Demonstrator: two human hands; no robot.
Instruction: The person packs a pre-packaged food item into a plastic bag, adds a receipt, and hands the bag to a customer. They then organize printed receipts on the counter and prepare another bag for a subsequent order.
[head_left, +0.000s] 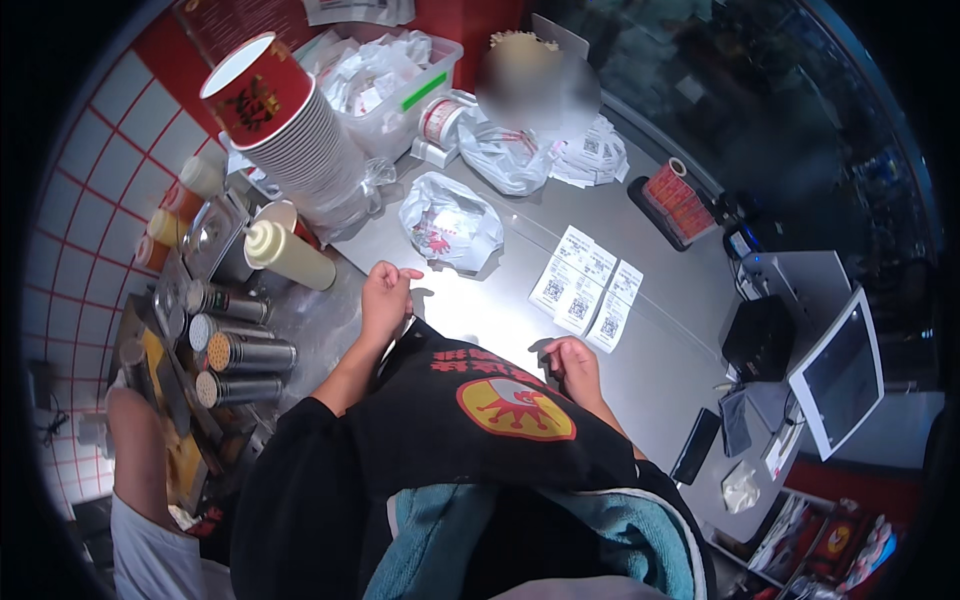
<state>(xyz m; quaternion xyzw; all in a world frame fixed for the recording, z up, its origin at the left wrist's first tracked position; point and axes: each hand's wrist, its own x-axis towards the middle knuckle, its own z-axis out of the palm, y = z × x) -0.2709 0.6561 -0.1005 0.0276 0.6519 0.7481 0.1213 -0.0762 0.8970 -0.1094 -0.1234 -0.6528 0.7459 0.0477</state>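
Observation:
My left hand (388, 296) is over the metal counter's near edge, its fingers curled with nothing seen in them. A white plastic bag (452, 223) with red print stands just beyond it, its inside partly visible. My right hand (574, 364) hangs at the apron's right side, fingers curled; I cannot tell whether they close fully. Beyond that hand, several printed paper slips (586, 289) with square codes lie side by side on the counter. A second, tied white plastic bag (506, 159) sits farther back. Neither hand touches a bag or the slips.
A tall stack of red paper tubs (259, 97), a cream squeeze bottle (292, 256) and metal shakers (247, 352) stand left. Behind is a clear bin of bags (442, 69); at right, a label roll (679, 202), phone (696, 446) and tablet screen (840, 375). A co-worker's arm (139, 457) reaches in lower left.

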